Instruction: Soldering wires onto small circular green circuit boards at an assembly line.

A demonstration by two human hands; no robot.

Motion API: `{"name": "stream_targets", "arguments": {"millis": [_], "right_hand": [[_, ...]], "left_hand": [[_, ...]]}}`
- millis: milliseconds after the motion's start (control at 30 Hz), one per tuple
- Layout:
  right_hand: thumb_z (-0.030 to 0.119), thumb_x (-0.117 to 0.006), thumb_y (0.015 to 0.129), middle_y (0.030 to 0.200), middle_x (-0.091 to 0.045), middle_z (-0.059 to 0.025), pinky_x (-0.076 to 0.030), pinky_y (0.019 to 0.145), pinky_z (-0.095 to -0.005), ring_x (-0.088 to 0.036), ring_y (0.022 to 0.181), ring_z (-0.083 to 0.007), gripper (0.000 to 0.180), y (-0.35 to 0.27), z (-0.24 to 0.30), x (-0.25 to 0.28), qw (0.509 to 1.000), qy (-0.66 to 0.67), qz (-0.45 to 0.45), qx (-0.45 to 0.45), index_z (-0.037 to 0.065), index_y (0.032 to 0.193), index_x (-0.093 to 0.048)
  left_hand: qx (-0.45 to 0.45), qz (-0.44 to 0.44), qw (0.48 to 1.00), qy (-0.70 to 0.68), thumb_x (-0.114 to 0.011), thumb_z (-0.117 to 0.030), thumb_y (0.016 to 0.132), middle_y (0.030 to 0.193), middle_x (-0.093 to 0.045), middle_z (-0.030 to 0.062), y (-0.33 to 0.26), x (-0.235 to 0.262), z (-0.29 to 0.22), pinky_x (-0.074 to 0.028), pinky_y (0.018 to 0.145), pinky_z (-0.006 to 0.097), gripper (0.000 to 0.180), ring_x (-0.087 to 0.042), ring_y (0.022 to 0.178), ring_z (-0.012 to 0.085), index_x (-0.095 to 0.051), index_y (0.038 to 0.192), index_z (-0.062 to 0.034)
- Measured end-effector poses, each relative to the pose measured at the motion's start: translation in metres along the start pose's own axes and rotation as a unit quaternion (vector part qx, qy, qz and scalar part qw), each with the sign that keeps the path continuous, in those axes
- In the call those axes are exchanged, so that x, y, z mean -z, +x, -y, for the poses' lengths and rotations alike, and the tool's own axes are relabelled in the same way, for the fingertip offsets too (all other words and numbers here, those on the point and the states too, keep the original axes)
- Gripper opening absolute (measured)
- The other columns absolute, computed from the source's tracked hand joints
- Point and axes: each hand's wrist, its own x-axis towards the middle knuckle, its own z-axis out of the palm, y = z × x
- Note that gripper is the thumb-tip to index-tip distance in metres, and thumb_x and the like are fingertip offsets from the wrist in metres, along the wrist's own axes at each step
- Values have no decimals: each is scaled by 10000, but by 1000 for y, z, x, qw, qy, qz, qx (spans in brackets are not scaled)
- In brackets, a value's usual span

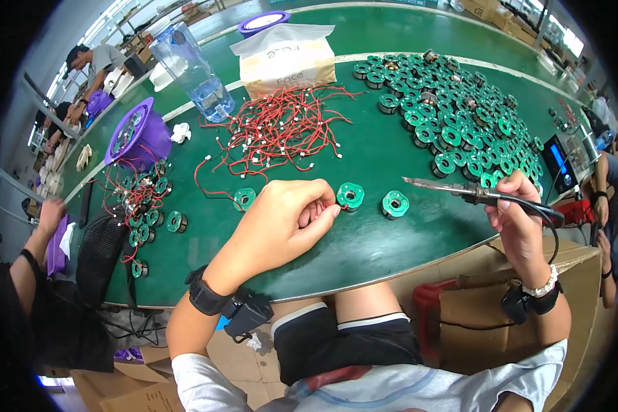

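Observation:
My left hand [281,216] is closed in a pinch, thumb and forefinger meeting on a short bit of red wire [339,207] at the edge of a round green circuit board [351,194] with a hole in its middle. The rest of that wire is hidden by the fingers. A soldering iron [468,191] is gripped in my right hand [516,218], its tip pointing left and apart from any board. Between the tip and my left hand sits another green board [395,204]. Left of my left hand, a third board [244,198] has a red wire at it.
Red wires with white connectors [281,130] lie piled before a printed plastic bag [287,65]. Many green boards [453,117] cover the right side. A water bottle [196,75], a purple bucket [139,137] and wired boards [141,206] stand left. A soldering station [562,161] is far right.

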Motion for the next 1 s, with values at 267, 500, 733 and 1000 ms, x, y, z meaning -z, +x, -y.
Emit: {"name": "stream_targets", "arguments": {"millis": [267,500,733,1000], "right_hand": [[75,-564,753,689,-556,-54,-387,430,-158,-513,514,-78,124,-1,0,-3,1000,1,5,-11,65,823,-462],[76,-562,750,697,-544,-46,-384,417,-157,-517,518,-75,121,0,-1,-3,1000,-6,1,-9,66,814,-460],[83,-555,753,699,-544,-44,-382,414,-154,-529,535,-75,120,0,-2,-2,1000,-13,1,-14,70,814,-452],[93,-558,753,694,-546,-49,-372,411,-154,-515,519,-75,129,1,-2,-2,1000,-12,-7,-14,74,817,-447]], "left_hand": [[-61,-47,997,-9,-590,-3,681,725,-500,93,4,-7,2,-433,569,306,112,-528,642,208,-528,775,-6],[-142,-42,988,53,-612,37,667,722,-518,74,10,-12,15,-429,525,268,150,-535,619,179,-551,800,2],[-122,-26,991,38,-595,52,668,722,-487,83,11,-17,16,-416,532,283,136,-509,614,200,-512,766,8],[-103,-33,993,54,-557,73,672,718,-447,111,10,-18,13,-384,549,334,153,-476,631,258,-457,770,11]]}}
